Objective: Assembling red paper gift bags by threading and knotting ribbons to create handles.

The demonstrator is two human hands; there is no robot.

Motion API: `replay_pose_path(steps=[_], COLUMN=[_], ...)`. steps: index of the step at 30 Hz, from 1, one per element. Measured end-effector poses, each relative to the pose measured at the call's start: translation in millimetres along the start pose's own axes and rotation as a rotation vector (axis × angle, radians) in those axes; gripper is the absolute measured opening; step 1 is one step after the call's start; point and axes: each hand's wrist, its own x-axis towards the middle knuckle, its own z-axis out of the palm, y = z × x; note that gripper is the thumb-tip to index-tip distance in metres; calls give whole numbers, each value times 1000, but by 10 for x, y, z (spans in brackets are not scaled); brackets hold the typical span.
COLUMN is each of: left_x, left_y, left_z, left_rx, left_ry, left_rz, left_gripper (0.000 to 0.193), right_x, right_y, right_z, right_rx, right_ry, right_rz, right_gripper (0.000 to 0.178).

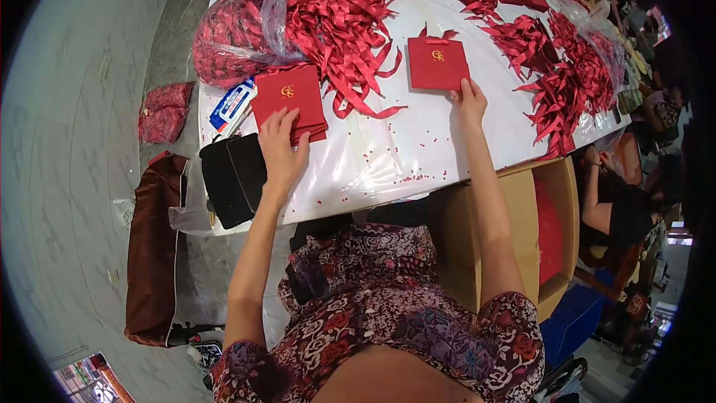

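My right hand (pixel 471 106) pinches the lower right corner of a small red paper gift bag (pixel 426 67) with a gold emblem and a red ribbon at its top edge. The bag lies or hovers just over the white table; I cannot tell which. To the left, my left hand (pixel 280 143) rests with its fingers apart on the lower part of a stack of flat red paper bags (pixel 291 88). Behind that stack spreads a big heap of loose red ribbons (pixel 335 19), spilling from a clear plastic bag (pixel 235 37).
Small red dots are scattered over the white table (pixel 373 172). A black pouch (pixel 233 179) and a blue-and-white packet (pixel 233 107) lie at the left. More ribboned bags (pixel 559 89) pile up at the right. A cardboard box (pixel 514 231) stands below the near edge; another person (pixel 623 209) sits beyond.
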Motion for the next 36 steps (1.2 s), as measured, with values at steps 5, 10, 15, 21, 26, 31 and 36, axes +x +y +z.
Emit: replay_pose_path(steps=[5, 10, 15, 21, 26, 31, 36], left_x=[-20, -49, -170, -577, -973, -724, -286], left_y=[-177, -158, -115, 191, 525, 801, 979], left_z=[27, 16, 39, 65, 74, 7, 203], left_rx=[237, 255, 287, 198, 102, -197, -524], left_ry=[-87, -122, -73, -82, -149, -208, -263], left_rz=[70, 58, 106, 174, 222, 114, 80], left_gripper=[61, 59, 45, 47, 46, 37, 15], right_x=[-7, -442, -976, -1074, -1363, -1855, -2141], right_y=[106, -10, 77, 116, -114, -405, -540], right_z=[86, 129, 530, 644, 620, 629, 643], right_rx=[-942, -1012, -983, -1158, -870, -763, -682], right_ry=[355, 80, -358, -445, -578, -795, -914], right_rz=[-566, -815, -611, -685, -527, -322, -261], right_gripper=[39, 29, 21, 10, 8, 9, 12])
